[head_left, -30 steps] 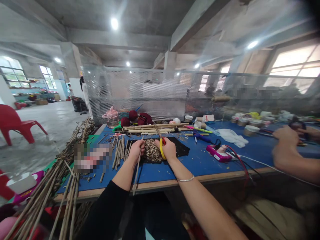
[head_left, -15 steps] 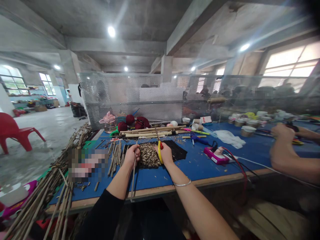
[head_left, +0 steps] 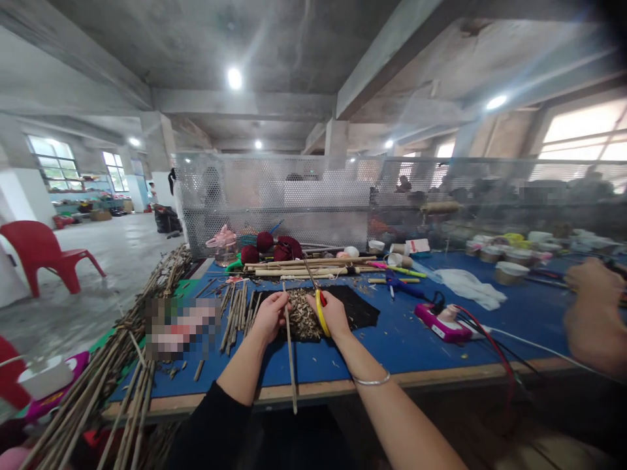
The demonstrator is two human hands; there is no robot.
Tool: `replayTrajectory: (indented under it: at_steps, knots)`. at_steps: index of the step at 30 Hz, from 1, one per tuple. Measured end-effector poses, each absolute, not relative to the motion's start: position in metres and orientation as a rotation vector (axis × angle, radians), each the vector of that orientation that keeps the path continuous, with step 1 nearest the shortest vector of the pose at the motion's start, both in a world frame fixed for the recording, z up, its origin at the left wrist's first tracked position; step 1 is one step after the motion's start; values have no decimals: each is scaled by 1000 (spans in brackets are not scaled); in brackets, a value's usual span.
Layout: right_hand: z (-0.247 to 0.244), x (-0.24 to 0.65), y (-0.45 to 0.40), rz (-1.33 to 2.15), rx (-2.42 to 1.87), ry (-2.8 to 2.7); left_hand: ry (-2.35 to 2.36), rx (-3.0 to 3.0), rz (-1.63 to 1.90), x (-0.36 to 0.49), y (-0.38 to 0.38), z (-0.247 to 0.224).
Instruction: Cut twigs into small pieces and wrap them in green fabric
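Pinched in my left hand (head_left: 271, 316) is a thin brown stick (head_left: 292, 365), whose lower end reaches past the table's front edge. My right hand (head_left: 334, 313) is closed round yellow-handled scissors (head_left: 321, 313), their blades pointing up and away. Between my hands a pile of short cut stick pieces (head_left: 304, 317) lies on a black cloth (head_left: 360, 308). Left of my left hand, several cut sticks (head_left: 236, 316) lie side by side on the blue table (head_left: 362, 356).
Long sticks (head_left: 93, 378) are heaped at the left edge. Behind the pile lie pale rods (head_left: 298, 266) and dark red yarn balls (head_left: 265, 241). A purple power strip (head_left: 443, 324), wires and a glue gun (head_left: 399, 283) lie right. Another person's hand (head_left: 595, 294) is at far right.
The view has shifted left, so the scene sits further right and slightly lower. The stick in my left hand now slants down to the right. My right hand still holds the scissors.
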State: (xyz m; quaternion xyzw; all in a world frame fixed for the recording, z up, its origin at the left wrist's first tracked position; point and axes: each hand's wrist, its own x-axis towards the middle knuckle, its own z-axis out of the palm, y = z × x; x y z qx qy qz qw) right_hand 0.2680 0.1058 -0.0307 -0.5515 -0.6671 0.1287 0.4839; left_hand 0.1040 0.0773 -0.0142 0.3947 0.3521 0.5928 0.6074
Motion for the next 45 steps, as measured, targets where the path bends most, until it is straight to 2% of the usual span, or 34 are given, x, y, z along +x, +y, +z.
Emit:
replayTrajectory:
  at_steps: [10, 22, 32, 38, 45]
  knots:
    - [-22, 265, 98, 359, -1366, -1728, 772, 885, 1361, 104, 75, -12]
    - [29, 268, 76, 366, -1658, -2106, 720, 867, 1357, 102, 79, -15]
    - [32, 251, 67, 409, -1541, -2143, 720, 936, 1371, 103, 79, -18]
    - [28, 247, 65, 352, -1659, -2104, 738, 993, 1383, 104, 79, -19]
    - [15, 248, 73, 459, -1535, -2128, 791, 1009, 1385, 103, 84, -25]
